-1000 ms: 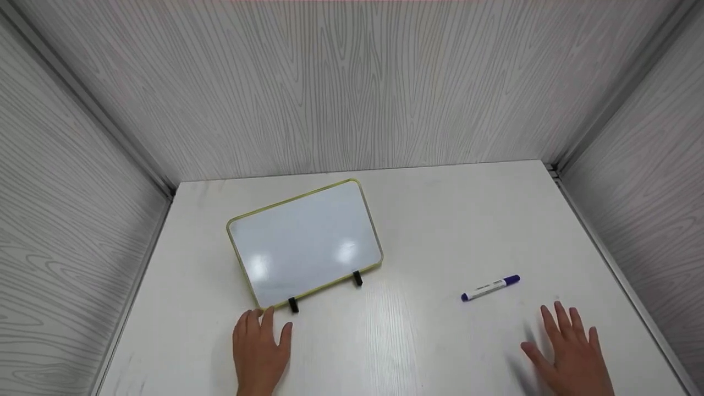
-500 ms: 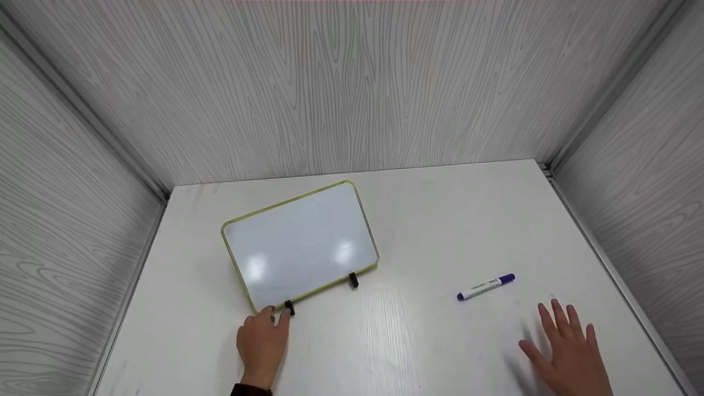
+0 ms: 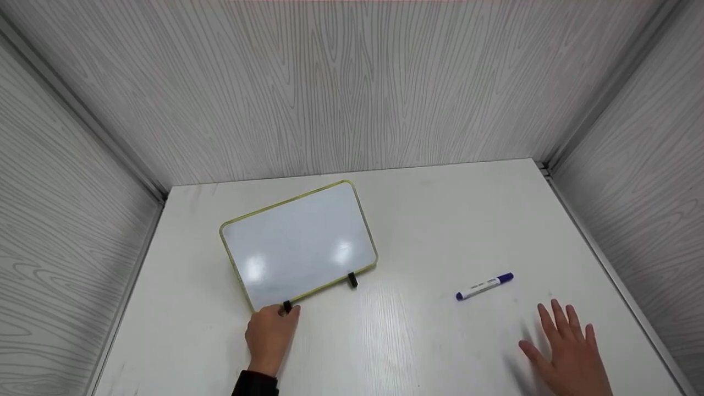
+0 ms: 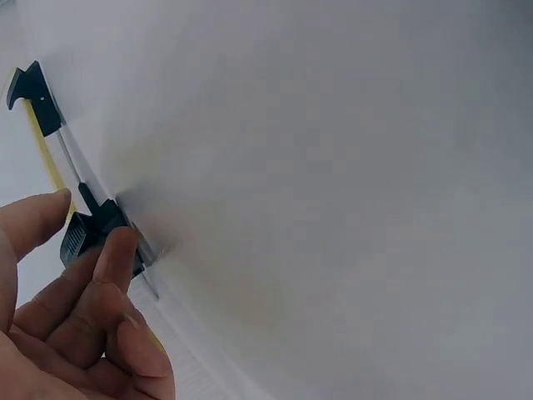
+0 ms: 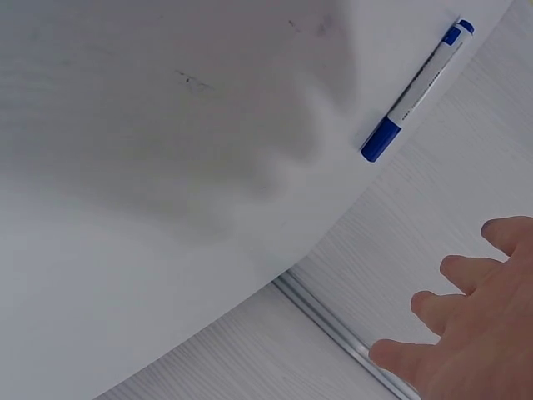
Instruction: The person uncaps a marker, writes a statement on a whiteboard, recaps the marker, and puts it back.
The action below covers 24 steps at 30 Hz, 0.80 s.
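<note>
A small whiteboard (image 3: 300,242) with a yellow-green frame stands slanted on the left of the table. Two black clip-like feet hold its lower edge; the right foot (image 3: 352,279) is untouched. My left hand (image 3: 270,334) is at the lower left corner, with thumb and curled fingers around the left black foot (image 4: 107,218). Part of that foot and the board's corner are hidden by the fingers. On the right, my right hand (image 3: 572,352) is held with fingers spread, holding nothing. A white marker (image 3: 484,286) with blue-purple ends lies beyond it, apart from the fingers.
The white tabletop (image 3: 418,220) is enclosed by a wood-grain back panel (image 3: 352,88) and side panels (image 3: 71,220). A metal rail (image 3: 610,280) runs along the right edge. Small dark marks show on the table in the right wrist view.
My left hand has moved right along the board's lower edge, and its fingers have closed around the left foot. The right hand, board and marker have stayed put; the head view shifted slightly.
</note>
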Each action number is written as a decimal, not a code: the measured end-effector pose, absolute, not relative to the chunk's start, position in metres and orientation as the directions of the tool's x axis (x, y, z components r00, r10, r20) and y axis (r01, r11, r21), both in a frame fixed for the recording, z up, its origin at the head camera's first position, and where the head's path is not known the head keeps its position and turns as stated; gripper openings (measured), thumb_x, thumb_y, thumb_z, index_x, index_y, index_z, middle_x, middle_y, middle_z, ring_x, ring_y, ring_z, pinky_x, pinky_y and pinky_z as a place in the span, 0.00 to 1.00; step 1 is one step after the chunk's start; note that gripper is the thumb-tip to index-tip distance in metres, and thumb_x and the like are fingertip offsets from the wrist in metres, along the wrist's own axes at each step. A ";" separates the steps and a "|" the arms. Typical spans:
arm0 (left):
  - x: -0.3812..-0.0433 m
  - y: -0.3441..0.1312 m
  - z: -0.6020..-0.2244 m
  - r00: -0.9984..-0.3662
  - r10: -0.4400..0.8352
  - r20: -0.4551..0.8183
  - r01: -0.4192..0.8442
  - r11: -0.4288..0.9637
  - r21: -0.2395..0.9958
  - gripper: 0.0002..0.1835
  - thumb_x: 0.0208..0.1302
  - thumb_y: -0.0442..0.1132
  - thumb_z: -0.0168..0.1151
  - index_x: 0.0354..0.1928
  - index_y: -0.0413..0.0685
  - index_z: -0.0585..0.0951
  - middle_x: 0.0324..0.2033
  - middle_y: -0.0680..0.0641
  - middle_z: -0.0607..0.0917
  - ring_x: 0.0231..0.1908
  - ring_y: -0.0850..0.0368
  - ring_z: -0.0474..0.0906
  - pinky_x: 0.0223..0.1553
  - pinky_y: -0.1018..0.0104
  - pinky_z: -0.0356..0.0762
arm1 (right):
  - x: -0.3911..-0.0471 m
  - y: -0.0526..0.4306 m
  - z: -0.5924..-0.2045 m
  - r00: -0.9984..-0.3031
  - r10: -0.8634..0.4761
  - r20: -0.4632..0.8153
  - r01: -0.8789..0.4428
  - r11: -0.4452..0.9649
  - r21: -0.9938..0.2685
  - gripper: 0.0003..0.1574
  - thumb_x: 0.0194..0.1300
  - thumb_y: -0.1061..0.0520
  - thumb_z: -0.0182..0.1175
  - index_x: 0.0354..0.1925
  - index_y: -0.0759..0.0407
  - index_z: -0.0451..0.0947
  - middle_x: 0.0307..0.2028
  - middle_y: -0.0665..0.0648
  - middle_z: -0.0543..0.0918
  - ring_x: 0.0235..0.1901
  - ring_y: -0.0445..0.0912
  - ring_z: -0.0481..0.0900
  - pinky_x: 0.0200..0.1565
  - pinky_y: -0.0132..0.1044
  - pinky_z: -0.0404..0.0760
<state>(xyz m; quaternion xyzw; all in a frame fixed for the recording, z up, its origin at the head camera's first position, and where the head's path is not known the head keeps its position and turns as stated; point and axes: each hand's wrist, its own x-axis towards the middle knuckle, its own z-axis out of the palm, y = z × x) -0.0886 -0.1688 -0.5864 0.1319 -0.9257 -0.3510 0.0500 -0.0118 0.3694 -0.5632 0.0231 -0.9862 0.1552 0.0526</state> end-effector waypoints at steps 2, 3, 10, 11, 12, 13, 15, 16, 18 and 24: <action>-0.090 -0.168 -0.586 -0.960 -0.281 0.001 -0.206 0.706 0.678 0.28 0.66 0.39 0.70 0.11 0.53 0.66 0.10 0.56 0.66 0.15 0.60 0.62 0.20 0.65 0.57 | -0.012 0.369 -0.563 -0.994 -0.029 0.109 -0.060 0.952 -0.301 0.51 0.74 0.37 0.61 0.77 0.68 0.60 0.78 0.74 0.56 0.79 0.71 0.43 0.70 0.75 0.35; -0.091 -0.168 -0.586 -0.960 -0.279 0.000 -0.203 0.699 0.686 0.29 0.66 0.37 0.70 0.12 0.54 0.64 0.11 0.57 0.64 0.15 0.60 0.60 0.20 0.66 0.55 | -0.012 0.369 -0.563 -0.994 -0.028 0.109 -0.060 0.952 -0.302 0.51 0.74 0.37 0.61 0.77 0.68 0.60 0.78 0.74 0.56 0.79 0.71 0.44 0.70 0.75 0.35; -0.093 -0.167 -0.585 -0.964 -0.267 -0.018 -0.198 0.667 0.718 0.29 0.68 0.33 0.65 0.13 0.54 0.61 0.11 0.57 0.59 0.16 0.60 0.55 0.23 0.65 0.52 | -0.013 0.369 -0.561 -0.995 -0.023 0.096 -0.050 0.954 -0.296 0.50 0.74 0.37 0.60 0.76 0.70 0.61 0.77 0.76 0.57 0.78 0.72 0.45 0.68 0.78 0.41; -0.093 -0.167 -0.585 -0.963 -0.269 -0.018 -0.199 0.665 0.719 0.29 0.68 0.33 0.65 0.12 0.54 0.61 0.11 0.57 0.60 0.16 0.60 0.56 0.23 0.65 0.52 | -0.013 0.369 -0.561 -0.995 -0.022 0.094 -0.049 0.954 -0.296 0.50 0.74 0.37 0.60 0.76 0.70 0.61 0.77 0.76 0.57 0.78 0.72 0.45 0.68 0.78 0.41; -0.093 -0.167 -0.586 -0.963 -0.270 -0.018 -0.200 0.664 0.720 0.29 0.68 0.33 0.66 0.12 0.54 0.62 0.11 0.57 0.60 0.15 0.60 0.56 0.23 0.65 0.53 | -0.014 0.369 -0.561 -0.996 -0.022 0.091 -0.048 0.954 -0.297 0.50 0.74 0.37 0.60 0.76 0.69 0.61 0.77 0.76 0.57 0.78 0.72 0.44 0.68 0.78 0.40; -0.093 -0.168 -0.585 -0.963 -0.270 -0.017 -0.198 0.662 0.723 0.29 0.67 0.33 0.66 0.12 0.54 0.62 0.11 0.57 0.60 0.15 0.60 0.57 0.23 0.65 0.54 | -0.014 0.369 -0.561 -0.996 -0.022 0.089 -0.047 0.953 -0.299 0.50 0.74 0.37 0.60 0.76 0.69 0.61 0.77 0.76 0.57 0.78 0.72 0.45 0.68 0.78 0.39; -0.094 -0.168 -0.585 -0.964 -0.267 -0.012 -0.191 0.657 0.729 0.30 0.67 0.32 0.65 0.11 0.54 0.61 0.10 0.58 0.60 0.15 0.60 0.57 0.22 0.66 0.54 | -0.013 0.369 -0.561 -0.997 -0.019 0.078 -0.042 0.951 -0.307 0.51 0.73 0.37 0.61 0.76 0.69 0.61 0.77 0.76 0.56 0.78 0.72 0.44 0.69 0.77 0.37; -0.094 -0.169 -0.585 -0.964 -0.266 -0.012 -0.190 0.654 0.733 0.30 0.67 0.32 0.64 0.11 0.54 0.61 0.10 0.58 0.60 0.15 0.61 0.57 0.22 0.66 0.54 | -0.013 0.369 -0.561 -0.997 -0.018 0.072 -0.040 0.950 -0.310 0.51 0.73 0.37 0.61 0.77 0.69 0.61 0.77 0.75 0.56 0.79 0.71 0.43 0.70 0.77 0.36; -0.093 -0.169 -0.585 -0.965 -0.261 -0.014 -0.187 0.651 0.736 0.30 0.67 0.31 0.63 0.10 0.55 0.61 0.09 0.59 0.59 0.14 0.61 0.56 0.21 0.67 0.54 | -0.012 0.368 -0.561 -0.998 -0.018 0.063 -0.037 0.948 -0.317 0.51 0.73 0.37 0.61 0.77 0.69 0.61 0.78 0.75 0.56 0.79 0.71 0.43 0.70 0.76 0.35; -0.092 -0.169 -0.585 -0.966 -0.256 -0.024 -0.191 0.652 0.734 0.29 0.65 0.31 0.63 0.09 0.54 0.62 0.09 0.59 0.60 0.14 0.61 0.56 0.21 0.67 0.56 | -0.013 0.369 -0.562 -0.998 -0.019 0.058 -0.036 0.948 -0.315 0.51 0.73 0.36 0.61 0.76 0.70 0.62 0.77 0.76 0.56 0.78 0.72 0.43 0.70 0.77 0.36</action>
